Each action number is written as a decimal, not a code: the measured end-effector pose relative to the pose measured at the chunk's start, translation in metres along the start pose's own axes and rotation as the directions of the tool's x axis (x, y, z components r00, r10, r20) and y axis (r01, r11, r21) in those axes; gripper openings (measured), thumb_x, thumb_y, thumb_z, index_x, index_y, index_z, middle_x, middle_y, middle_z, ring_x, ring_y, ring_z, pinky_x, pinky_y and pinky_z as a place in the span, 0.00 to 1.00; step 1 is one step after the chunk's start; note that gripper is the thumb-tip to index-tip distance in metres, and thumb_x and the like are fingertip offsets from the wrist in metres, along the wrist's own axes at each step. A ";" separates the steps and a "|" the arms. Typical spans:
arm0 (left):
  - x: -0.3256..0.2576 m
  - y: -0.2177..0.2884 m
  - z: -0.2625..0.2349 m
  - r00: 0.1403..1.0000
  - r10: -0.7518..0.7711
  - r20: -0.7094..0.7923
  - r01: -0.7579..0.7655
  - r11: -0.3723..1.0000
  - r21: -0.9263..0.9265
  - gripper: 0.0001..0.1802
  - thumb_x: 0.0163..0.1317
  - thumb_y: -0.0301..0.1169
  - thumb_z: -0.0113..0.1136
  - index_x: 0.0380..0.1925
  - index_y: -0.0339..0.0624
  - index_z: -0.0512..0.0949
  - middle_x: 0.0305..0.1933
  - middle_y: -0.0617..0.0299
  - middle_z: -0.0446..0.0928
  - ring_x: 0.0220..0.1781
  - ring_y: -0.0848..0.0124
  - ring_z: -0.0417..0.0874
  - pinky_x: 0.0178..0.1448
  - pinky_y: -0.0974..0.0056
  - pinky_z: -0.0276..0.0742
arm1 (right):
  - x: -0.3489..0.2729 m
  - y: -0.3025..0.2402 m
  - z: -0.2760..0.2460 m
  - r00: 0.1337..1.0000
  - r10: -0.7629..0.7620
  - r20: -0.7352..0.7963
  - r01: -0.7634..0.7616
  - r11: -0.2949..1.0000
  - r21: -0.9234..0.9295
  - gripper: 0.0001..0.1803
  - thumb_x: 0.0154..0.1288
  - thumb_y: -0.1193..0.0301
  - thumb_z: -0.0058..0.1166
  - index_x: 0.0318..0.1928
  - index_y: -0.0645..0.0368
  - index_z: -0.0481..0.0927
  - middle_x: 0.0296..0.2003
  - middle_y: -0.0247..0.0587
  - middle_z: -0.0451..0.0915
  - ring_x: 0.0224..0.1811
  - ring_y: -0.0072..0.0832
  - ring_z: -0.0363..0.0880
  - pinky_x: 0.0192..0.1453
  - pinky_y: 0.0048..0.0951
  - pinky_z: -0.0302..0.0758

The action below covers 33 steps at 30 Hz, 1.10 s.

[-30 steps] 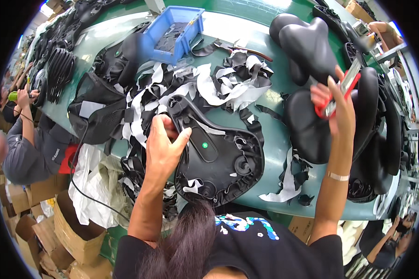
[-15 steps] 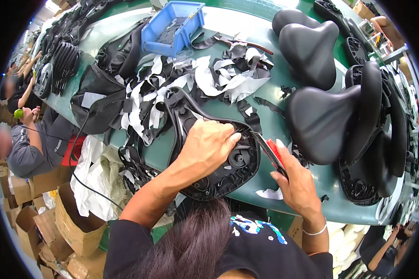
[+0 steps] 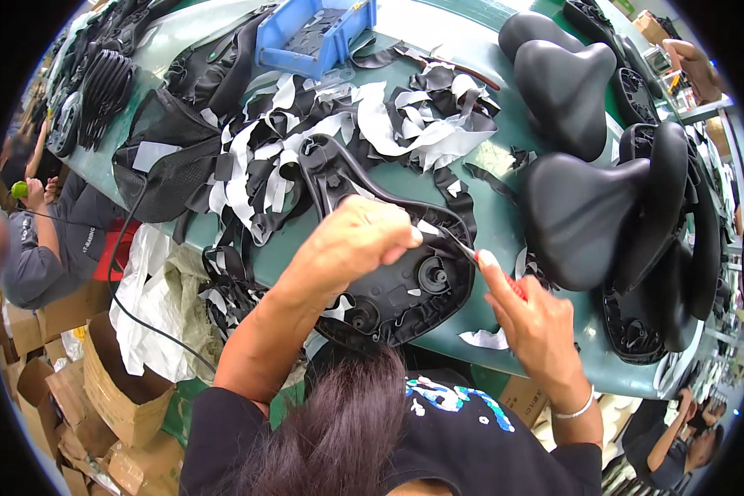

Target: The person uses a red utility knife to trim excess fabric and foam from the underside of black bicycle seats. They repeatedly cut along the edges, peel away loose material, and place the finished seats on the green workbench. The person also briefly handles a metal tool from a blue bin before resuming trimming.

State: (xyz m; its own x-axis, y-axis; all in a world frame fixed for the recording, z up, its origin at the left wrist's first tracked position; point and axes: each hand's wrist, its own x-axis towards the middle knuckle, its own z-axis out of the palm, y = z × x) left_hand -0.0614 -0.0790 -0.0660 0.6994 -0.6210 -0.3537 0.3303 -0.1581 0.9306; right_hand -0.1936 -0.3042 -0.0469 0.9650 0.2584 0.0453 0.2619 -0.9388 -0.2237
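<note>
A black bicycle saddle (image 3: 388, 299) lies underside up on the table in front of me, its narrow nose pointing away. My left hand (image 3: 351, 241) is closed in a fist over the middle of the saddle's shell. Whatever its fingers pinch is hidden, though a small pale scrap (image 3: 426, 227) shows just beside the thumb. My right hand (image 3: 533, 318) grips a red-handled cutting knife (image 3: 517, 288) at the saddle's right edge. Its thin blade points up and left toward the folded cover edge inside the rim.
Black and white trimmings (image 3: 388, 124) heap beyond the saddle. A blue bin (image 3: 302, 62) and brown-handled scissors (image 3: 463, 70) lie farther back. Finished black saddles (image 3: 579, 223) stack at the right. Cardboard boxes (image 3: 124, 388) stand at the lower left; a co-worker (image 3: 50, 248) is at the left.
My left fist has shifted slightly left, away from the blade. The knife has turned, and its tip is still near the rim. The whole view has shifted a little.
</note>
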 end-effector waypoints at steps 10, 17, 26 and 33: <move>-0.020 -0.005 -0.003 0.789 0.599 0.137 -0.598 0.695 0.400 0.18 0.53 0.29 0.55 0.09 0.47 0.62 0.13 0.64 0.58 0.30 0.69 0.74 0.44 0.60 0.69 | -0.038 -0.047 0.015 0.954 0.292 -0.068 -0.283 0.952 0.115 0.33 0.56 0.70 0.63 0.64 0.44 0.71 0.20 0.34 0.69 0.16 0.28 0.70 0.18 0.31 0.65; -0.021 -0.022 0.061 0.358 0.641 0.679 -0.929 0.315 0.192 0.10 0.41 0.33 0.58 0.10 0.48 0.68 0.14 0.65 0.65 0.25 0.67 0.70 0.34 0.62 0.64 | -0.010 -0.034 0.013 0.981 0.187 -0.045 -0.187 0.982 -0.001 0.32 0.56 0.69 0.63 0.64 0.40 0.71 0.20 0.35 0.69 0.16 0.30 0.70 0.18 0.33 0.65; -0.006 0.031 -0.005 0.882 0.432 -0.189 -0.319 0.842 0.435 0.08 0.58 0.29 0.54 0.30 0.34 0.74 0.32 0.60 0.74 0.33 0.69 0.76 0.40 0.62 0.75 | 0.009 -0.011 -0.009 0.956 0.269 0.115 -0.293 0.882 0.369 0.28 0.58 0.73 0.60 0.61 0.51 0.72 0.31 0.48 0.81 0.25 0.38 0.77 0.31 0.31 0.72; 0.022 0.005 0.004 0.825 0.516 0.231 -0.423 0.292 0.858 0.14 0.50 0.39 0.61 0.17 0.39 0.77 0.25 0.59 0.70 0.40 0.61 0.69 0.46 0.57 0.61 | -0.010 -0.010 0.021 0.924 0.355 -0.138 -0.202 0.764 0.613 0.29 0.59 0.72 0.59 0.63 0.49 0.71 0.40 0.48 0.82 0.31 0.39 0.82 0.32 0.32 0.75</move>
State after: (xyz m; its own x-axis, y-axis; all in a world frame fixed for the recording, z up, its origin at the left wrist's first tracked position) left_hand -0.0470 -0.0961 -0.0683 0.6009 -0.7711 0.2105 -0.7431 -0.4419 0.5025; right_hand -0.2063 -0.2923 -0.0656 0.9873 -0.1262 0.0967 -0.0045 -0.6300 -0.7766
